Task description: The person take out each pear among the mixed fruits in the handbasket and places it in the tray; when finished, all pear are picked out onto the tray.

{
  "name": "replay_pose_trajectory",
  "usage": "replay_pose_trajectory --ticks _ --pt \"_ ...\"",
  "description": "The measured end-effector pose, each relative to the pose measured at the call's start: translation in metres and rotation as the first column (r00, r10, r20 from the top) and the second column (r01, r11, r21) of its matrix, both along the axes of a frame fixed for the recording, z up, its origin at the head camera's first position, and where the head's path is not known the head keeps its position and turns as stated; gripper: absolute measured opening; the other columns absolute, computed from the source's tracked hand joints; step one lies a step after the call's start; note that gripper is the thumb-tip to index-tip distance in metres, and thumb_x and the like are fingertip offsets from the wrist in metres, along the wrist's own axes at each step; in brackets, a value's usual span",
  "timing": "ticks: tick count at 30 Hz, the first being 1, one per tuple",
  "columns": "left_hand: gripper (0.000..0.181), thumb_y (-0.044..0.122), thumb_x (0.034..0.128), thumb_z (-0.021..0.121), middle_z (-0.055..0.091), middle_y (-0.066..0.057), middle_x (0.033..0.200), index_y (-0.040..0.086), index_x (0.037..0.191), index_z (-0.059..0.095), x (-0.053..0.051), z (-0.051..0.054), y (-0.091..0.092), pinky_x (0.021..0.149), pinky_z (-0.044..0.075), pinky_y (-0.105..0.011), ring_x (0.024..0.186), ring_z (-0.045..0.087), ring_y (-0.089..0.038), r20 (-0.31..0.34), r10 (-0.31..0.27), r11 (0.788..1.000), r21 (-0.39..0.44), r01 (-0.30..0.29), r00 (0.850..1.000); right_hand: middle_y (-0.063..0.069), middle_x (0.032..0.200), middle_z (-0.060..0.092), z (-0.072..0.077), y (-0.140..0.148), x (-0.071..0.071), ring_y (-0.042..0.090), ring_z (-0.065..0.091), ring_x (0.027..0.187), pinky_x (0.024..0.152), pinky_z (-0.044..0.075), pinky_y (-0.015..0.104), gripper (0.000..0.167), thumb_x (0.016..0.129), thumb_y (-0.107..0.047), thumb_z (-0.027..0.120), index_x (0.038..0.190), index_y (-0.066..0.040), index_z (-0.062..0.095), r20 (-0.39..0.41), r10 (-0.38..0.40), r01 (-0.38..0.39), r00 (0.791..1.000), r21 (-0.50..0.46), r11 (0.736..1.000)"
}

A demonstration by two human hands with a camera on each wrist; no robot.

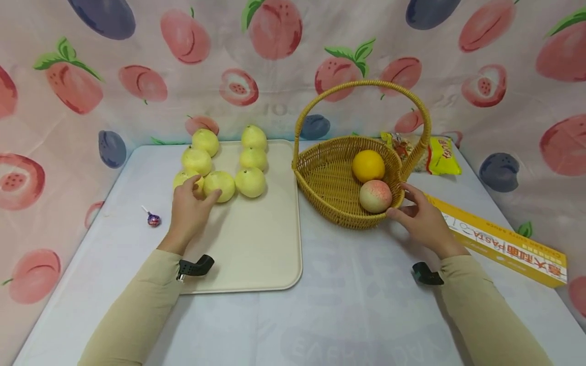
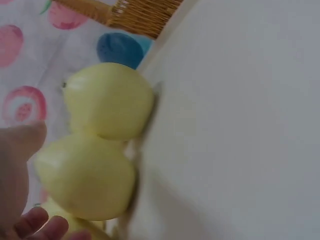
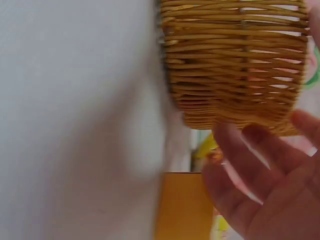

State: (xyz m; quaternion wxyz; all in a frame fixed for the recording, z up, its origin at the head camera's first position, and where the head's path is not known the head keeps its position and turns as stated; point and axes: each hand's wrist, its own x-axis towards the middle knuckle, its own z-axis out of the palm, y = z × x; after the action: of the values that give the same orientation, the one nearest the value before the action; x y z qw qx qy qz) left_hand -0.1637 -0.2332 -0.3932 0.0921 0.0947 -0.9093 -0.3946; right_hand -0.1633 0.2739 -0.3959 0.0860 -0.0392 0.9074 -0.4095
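On the cream tray point(image 1: 256, 244) several pale yellow, pomelo-like fruits point(image 1: 250, 182) stand in two rows. My left hand point(image 1: 189, 206) is over the nearest ones, its thumb in front of one fruit point(image 1: 222, 184) and its fingers by the fruit to its left. In the left wrist view the thumb and fingers of that hand are spread apart beside the fruits point(image 2: 87, 175). A wicker basket point(image 1: 320, 201) with a tall handle holds an orange point(image 1: 368, 166) and a peach point(image 1: 375, 196). My right hand point(image 1: 426, 223) touches the basket's right side, fingers extended along its wall point(image 3: 235, 70).
A lollipop point(image 1: 153, 219) lies left of the tray. Behind the basket is a yellow snack packet point(image 1: 443, 156). A long yellow pasta box point(image 1: 503, 244) lies to the right, beyond my right hand. Fruit-printed cloth point(image 1: 192, 76) hangs along the back.
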Motion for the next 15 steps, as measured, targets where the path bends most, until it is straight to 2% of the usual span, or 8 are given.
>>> replay_pose_trajectory --ticks 4,7,12,15 --pt "0.074 0.035 0.0965 0.065 0.036 -0.032 0.144 -0.006 0.150 0.035 0.012 0.020 -0.004 0.106 0.033 -0.059 0.130 0.039 -0.047 -0.013 -0.085 0.995 -0.044 0.085 0.996 0.025 0.154 0.035 0.018 0.001 0.008 0.046 0.039 0.132 0.103 0.037 0.064 0.087 0.097 -0.054 0.059 0.159 -0.006 0.021 -0.071 -0.026 0.031 0.997 0.071 0.997" --pt "0.078 0.036 0.0948 0.067 0.034 -0.033 0.147 -0.008 0.149 0.034 0.017 0.037 -0.008 0.109 0.025 -0.062 0.136 0.030 -0.049 -0.034 -0.142 0.984 -0.112 0.137 0.989 0.026 0.152 0.037 0.034 0.002 0.013 0.046 0.037 0.134 0.103 0.034 0.065 0.080 0.100 -0.050 0.057 0.157 -0.003 0.027 -0.124 -0.031 0.046 0.992 0.120 0.992" --pt "0.087 0.044 0.0907 0.069 0.030 -0.032 0.151 -0.007 0.151 0.032 0.022 0.064 -0.012 0.112 0.014 -0.064 0.141 0.020 -0.051 -0.041 -0.198 0.952 -0.247 0.182 0.979 0.026 0.152 0.037 0.059 0.000 0.018 0.048 0.037 0.133 0.102 0.032 0.068 0.076 0.101 -0.048 0.055 0.157 -0.003 0.029 -0.188 -0.001 0.036 0.982 0.185 0.982" --pt "0.091 0.050 0.0885 0.069 0.025 -0.033 0.153 -0.005 0.152 0.031 0.025 0.078 -0.012 0.112 0.011 -0.067 0.143 0.014 -0.052 -0.028 -0.215 0.925 -0.327 0.195 0.976 0.027 0.149 0.040 0.071 -0.002 0.019 0.048 0.039 0.130 0.101 0.033 0.070 0.073 0.101 -0.045 0.056 0.155 -0.002 0.032 -0.258 0.039 0.022 0.965 0.229 0.973"
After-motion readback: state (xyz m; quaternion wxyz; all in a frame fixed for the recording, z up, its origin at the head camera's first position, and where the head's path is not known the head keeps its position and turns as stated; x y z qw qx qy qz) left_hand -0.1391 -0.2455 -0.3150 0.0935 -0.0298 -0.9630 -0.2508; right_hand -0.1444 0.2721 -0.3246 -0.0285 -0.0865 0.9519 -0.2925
